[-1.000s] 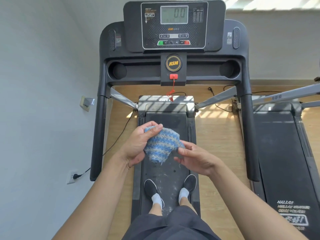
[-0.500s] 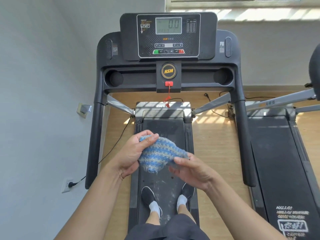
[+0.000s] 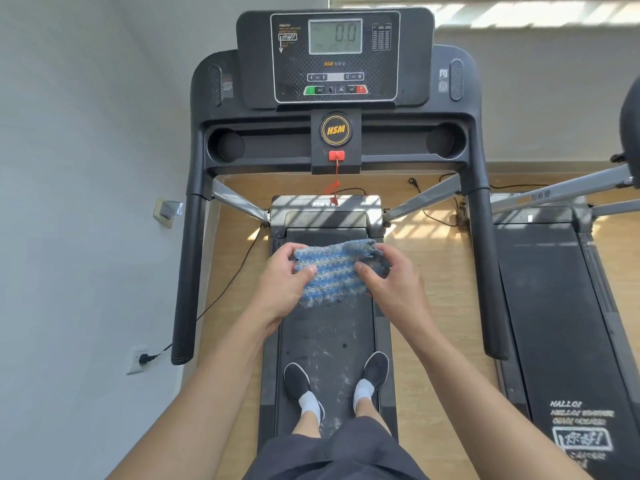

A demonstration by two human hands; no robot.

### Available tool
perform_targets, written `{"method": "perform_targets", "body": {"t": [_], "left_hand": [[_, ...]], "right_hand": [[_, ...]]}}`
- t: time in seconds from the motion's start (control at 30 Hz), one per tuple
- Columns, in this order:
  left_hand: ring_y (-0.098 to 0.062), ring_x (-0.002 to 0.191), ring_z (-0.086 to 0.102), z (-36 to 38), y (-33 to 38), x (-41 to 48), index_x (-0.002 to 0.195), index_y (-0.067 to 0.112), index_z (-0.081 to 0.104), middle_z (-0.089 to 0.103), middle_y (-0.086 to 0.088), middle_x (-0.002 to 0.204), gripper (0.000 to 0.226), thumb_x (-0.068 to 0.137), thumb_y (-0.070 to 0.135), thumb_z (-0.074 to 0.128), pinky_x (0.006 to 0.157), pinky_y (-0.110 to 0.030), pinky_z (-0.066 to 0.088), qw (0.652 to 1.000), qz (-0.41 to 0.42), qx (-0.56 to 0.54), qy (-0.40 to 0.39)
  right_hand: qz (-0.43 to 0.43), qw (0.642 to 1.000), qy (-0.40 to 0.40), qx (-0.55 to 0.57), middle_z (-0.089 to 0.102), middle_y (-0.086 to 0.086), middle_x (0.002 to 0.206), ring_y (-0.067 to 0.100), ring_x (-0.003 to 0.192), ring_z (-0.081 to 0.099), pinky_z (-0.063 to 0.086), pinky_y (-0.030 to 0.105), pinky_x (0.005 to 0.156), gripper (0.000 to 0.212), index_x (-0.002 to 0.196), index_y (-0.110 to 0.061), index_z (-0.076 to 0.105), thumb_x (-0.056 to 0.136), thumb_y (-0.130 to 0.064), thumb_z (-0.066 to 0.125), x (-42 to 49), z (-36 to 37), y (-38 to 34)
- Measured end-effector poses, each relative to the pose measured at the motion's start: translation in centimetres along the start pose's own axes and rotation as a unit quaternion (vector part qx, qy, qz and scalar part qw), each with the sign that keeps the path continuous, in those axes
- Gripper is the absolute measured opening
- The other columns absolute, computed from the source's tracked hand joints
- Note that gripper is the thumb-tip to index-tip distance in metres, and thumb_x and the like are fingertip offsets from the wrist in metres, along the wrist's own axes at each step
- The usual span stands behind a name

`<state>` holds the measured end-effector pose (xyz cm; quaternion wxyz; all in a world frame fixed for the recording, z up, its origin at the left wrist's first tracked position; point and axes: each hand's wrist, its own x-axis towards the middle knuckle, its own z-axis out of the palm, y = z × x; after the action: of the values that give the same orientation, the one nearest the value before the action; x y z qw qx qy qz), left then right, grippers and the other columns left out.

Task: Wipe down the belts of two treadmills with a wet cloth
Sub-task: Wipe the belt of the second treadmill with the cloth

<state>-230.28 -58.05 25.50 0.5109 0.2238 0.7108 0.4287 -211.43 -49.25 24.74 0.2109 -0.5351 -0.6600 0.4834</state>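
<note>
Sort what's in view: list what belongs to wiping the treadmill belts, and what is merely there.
For the job: blue striped cloth, gripped by the left hand and right hand; dusty belt underfoot; second treadmill's belt on the right.

Merely there: console display; red safety key; plugged wall socket; loose cable on the floor.

Person, viewed from above: left hand (image 3: pixel 284 285) and right hand (image 3: pixel 394 285) bare; forearms (image 3: pixel 207 393) unsleeved; dark grey shorts (image 3: pixel 346 455) at bottom centre of frame; dark low slip-on shoes (image 3: pixel 297 377); white socks (image 3: pixel 309 403) at the shoe openings.
</note>
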Motion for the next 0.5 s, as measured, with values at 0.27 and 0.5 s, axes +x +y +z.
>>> {"method": "perform_targets", "body": {"t": [0.27, 0.5], "left_hand": [[-0.034, 0.101, 0.076, 1.6, 0.4, -0.3, 0.125, 0.008, 0.070, 0.077, -0.021, 0.117, 0.049, 0.113, 0.048, 0.044, 0.083, -0.046, 0.059, 0.974, -0.078, -0.210, 0.018], [-0.034, 0.107, 0.076, 0.5, -1.5, -0.2, 0.133, 0.002, 0.064, 0.076, -0.022, 0.123, 0.029, 0.105, 0.006, 0.061, 0.094, -0.053, 0.062, 0.965, -0.086, -0.246, -0.010]], "right_hand": [[-0.110, 0.970, -0.156, -0.149, 0.072, -0.008, 0.092, 0.013, 0.074, 0.070, 0.056, 0.037, 0.068, 0.039, 0.147, -0.039, 0.043, 0.108, -0.039, 0.043, -2.3, 1.5, -3.9], [0.031, 0.995, -0.088, 0.043, 0.072, -0.012, 0.101, 0.005, 0.089, 0.069, 0.055, 0.030, 0.078, 0.024, 0.117, -0.040, 0.063, 0.095, -0.046, 0.069, -0.8, 0.7, -1.9]]}}
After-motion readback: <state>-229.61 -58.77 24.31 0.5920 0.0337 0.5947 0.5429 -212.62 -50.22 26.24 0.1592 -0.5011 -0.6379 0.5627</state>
